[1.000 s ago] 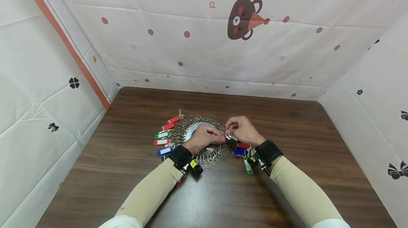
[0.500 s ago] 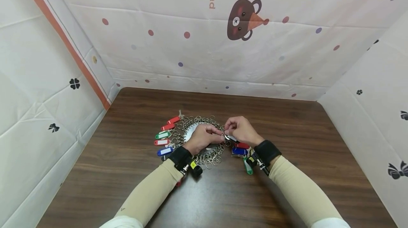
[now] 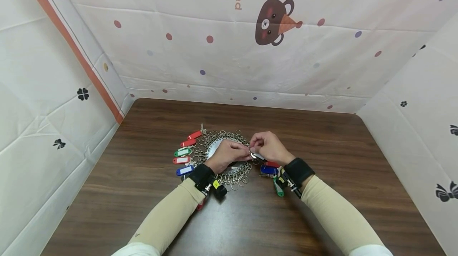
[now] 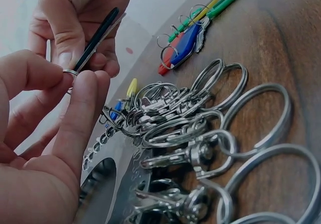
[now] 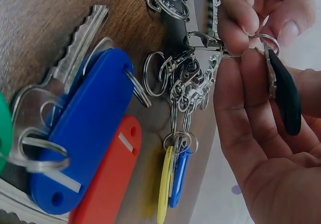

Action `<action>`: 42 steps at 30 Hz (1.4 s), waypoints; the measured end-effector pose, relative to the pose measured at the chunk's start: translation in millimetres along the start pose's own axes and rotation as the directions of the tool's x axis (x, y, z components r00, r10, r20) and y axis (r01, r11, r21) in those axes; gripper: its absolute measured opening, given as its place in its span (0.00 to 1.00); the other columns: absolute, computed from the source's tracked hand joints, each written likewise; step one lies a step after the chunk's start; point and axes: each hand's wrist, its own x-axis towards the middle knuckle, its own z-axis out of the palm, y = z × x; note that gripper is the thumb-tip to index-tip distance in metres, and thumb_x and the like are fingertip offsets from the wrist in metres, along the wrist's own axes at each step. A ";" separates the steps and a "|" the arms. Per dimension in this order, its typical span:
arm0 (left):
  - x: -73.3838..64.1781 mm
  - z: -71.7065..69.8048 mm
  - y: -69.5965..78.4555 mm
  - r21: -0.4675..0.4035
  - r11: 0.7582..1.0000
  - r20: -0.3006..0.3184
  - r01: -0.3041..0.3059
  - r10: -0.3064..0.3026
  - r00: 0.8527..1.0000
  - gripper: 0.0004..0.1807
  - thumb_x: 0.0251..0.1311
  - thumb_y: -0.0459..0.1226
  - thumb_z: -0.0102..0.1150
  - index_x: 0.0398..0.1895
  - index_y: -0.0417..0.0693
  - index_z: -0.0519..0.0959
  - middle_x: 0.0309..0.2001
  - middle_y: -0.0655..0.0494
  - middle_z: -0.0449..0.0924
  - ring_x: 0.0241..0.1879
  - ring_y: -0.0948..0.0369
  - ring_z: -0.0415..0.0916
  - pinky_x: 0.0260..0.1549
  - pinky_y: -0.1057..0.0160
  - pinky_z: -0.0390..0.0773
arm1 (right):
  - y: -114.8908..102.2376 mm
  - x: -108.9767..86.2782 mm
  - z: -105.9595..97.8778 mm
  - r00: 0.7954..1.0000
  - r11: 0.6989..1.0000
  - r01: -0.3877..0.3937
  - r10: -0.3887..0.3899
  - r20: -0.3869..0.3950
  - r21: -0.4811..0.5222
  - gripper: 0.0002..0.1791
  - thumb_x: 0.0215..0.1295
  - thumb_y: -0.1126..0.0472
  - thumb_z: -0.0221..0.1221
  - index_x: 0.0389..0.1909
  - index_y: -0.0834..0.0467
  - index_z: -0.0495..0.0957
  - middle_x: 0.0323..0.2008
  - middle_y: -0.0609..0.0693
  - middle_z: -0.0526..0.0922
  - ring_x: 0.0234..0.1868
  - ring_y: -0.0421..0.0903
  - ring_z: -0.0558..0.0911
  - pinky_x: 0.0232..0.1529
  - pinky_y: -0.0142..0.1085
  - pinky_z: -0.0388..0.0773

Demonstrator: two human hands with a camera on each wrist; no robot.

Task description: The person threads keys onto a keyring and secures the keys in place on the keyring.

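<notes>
Both hands meet at the right side of a round metal ring rack (image 3: 214,147), fringed with swivel clasps and split rings. My left hand (image 3: 226,156) pinches a small split ring (image 4: 69,72) between thumb and fingertips. Opposite it, my right hand (image 3: 270,147) holds a dark key tag (image 4: 98,38) between thumb and fingers, with a key (image 5: 272,76) alongside the tag. A swivel clasp (image 5: 206,41) on the rack reaches to the fingertips in the right wrist view. Fingers partly cover where ring and clasp meet, so I cannot tell whether they are linked.
Left of the rack lie red tags (image 3: 188,142), a green tag (image 3: 183,151) and a blue tag (image 3: 185,169). Below the right hand are another blue tag (image 3: 269,169) and a green tag (image 3: 278,187). The brown table (image 3: 322,204) meets patterned cloth walls.
The right hand has shifted slightly left toward the left hand, bringing the dark tag along. The left hand stays almost in place.
</notes>
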 end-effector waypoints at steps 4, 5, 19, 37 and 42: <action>-0.9 1.5 2.2 0.003 1.000 -0.007 0.006 -0.006 1.000 0.15 0.61 0.20 0.63 0.50 0.16 0.78 0.41 0.40 0.90 0.33 0.61 0.89 0.43 0.65 0.88 | -0.2 -0.3 0.3 1.000 1.000 0.015 -0.015 -0.002 -0.009 0.10 0.57 0.78 0.61 0.31 0.62 0.84 0.27 0.56 0.88 0.27 0.42 0.81 0.30 0.31 0.75; -1.1 1.8 2.6 0.006 1.000 -0.008 0.006 -0.005 1.000 0.15 0.61 0.20 0.63 0.50 0.16 0.78 0.43 0.38 0.90 0.33 0.62 0.89 0.43 0.65 0.88 | -0.2 -0.4 0.3 1.000 1.000 0.016 -0.016 -0.001 -0.010 0.10 0.57 0.78 0.61 0.31 0.61 0.84 0.27 0.55 0.88 0.27 0.42 0.81 0.30 0.31 0.75; 0.1 1.2 1.3 0.002 1.000 -0.015 0.011 -0.011 1.000 0.14 0.61 0.19 0.61 0.49 0.16 0.78 0.43 0.39 0.90 0.34 0.60 0.89 0.44 0.64 0.88 | -1.0 -0.4 -0.4 1.000 1.000 0.020 -0.020 0.013 -0.009 0.07 0.60 0.76 0.63 0.31 0.62 0.84 0.27 0.56 0.87 0.27 0.43 0.81 0.30 0.31 0.76; -0.3 1.1 4.7 0.034 0.997 -0.074 0.068 -0.065 0.995 0.14 0.57 0.20 0.64 0.47 0.21 0.82 0.49 0.36 0.88 0.33 0.62 0.89 0.39 0.67 0.88 | -1.9 0.9 -0.5 1.000 1.000 0.023 -0.023 0.020 -0.002 0.07 0.60 0.76 0.63 0.31 0.61 0.84 0.27 0.56 0.87 0.27 0.43 0.81 0.29 0.31 0.76; 0.3 1.9 5.4 0.052 0.995 -0.101 0.082 -0.076 0.992 0.11 0.55 0.20 0.65 0.42 0.26 0.84 0.43 0.41 0.89 0.32 0.61 0.89 0.38 0.67 0.88 | -1.3 1.6 -1.2 1.000 0.999 0.027 -0.027 0.011 -0.026 0.09 0.58 0.78 0.61 0.31 0.61 0.84 0.27 0.54 0.87 0.27 0.42 0.80 0.30 0.31 0.75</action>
